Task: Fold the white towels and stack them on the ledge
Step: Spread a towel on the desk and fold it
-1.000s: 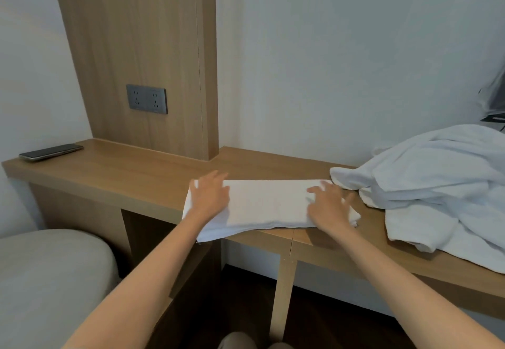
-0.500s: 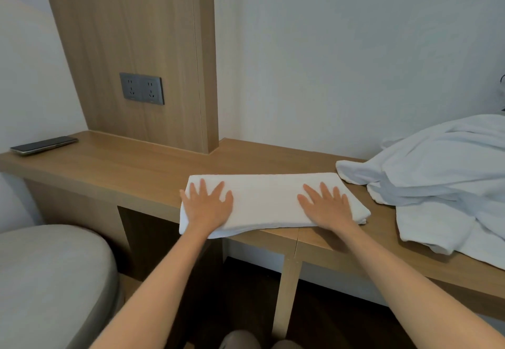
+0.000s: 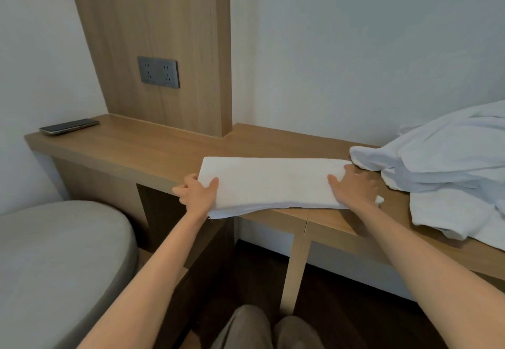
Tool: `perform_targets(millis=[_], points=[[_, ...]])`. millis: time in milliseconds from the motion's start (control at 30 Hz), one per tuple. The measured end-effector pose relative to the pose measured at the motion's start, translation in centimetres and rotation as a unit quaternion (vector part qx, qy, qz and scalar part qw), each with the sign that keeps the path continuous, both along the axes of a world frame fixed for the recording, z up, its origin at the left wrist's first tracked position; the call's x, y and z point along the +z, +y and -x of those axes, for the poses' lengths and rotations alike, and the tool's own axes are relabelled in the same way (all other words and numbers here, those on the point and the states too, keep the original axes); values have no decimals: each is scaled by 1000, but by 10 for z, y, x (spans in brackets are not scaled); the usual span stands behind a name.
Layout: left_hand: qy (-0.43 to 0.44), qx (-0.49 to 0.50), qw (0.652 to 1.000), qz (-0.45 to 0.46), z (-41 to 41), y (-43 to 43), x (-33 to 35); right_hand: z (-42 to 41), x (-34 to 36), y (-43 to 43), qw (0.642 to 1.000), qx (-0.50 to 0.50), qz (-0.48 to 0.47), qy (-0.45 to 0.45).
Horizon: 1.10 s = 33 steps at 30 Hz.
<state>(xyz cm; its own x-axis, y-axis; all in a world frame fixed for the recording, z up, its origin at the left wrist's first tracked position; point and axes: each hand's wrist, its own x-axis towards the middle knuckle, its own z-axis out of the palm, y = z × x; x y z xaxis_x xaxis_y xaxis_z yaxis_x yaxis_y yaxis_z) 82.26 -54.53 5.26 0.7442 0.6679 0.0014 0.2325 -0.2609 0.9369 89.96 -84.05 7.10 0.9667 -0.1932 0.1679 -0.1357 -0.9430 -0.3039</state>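
A white towel (image 3: pixel 273 182), folded into a long strip, lies on the wooden ledge (image 3: pixel 142 146), its near edge hanging slightly over the front. My left hand (image 3: pixel 198 194) grips the strip's left end, thumb on top and fingers curled under the edge. At the right end my right hand (image 3: pixel 355 187) rests on the towel with fingers spread; whether they curl round the end is hidden. A heap of unfolded white towels (image 3: pixel 448 163) sits on the ledge just right of that hand.
A dark phone (image 3: pixel 69 126) lies at the ledge's far left. A wooden wall panel (image 3: pixel 153 34) with a grey socket plate (image 3: pixel 158 71) rises behind. A grey cushioned seat (image 3: pixel 54 261) stands lower left. My knees (image 3: pixel 267 329) show at the bottom.
Both hands slid outward from lying flat on the towel to its two ends. My left hand now grips the left end. The view shifted slightly.
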Motion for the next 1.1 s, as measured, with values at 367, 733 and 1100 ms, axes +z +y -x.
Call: perform_targets(millis=[367,733,1100], points=[[-67,-60,994,-68,2,20,41,8,11,10,997,43,41,-52],[-40,-139,983,111,8,41,59,41,25,95,863,499,48,67],[-127,-151,846,496,8,31,64,23,58,88,918,395,-32,0]])
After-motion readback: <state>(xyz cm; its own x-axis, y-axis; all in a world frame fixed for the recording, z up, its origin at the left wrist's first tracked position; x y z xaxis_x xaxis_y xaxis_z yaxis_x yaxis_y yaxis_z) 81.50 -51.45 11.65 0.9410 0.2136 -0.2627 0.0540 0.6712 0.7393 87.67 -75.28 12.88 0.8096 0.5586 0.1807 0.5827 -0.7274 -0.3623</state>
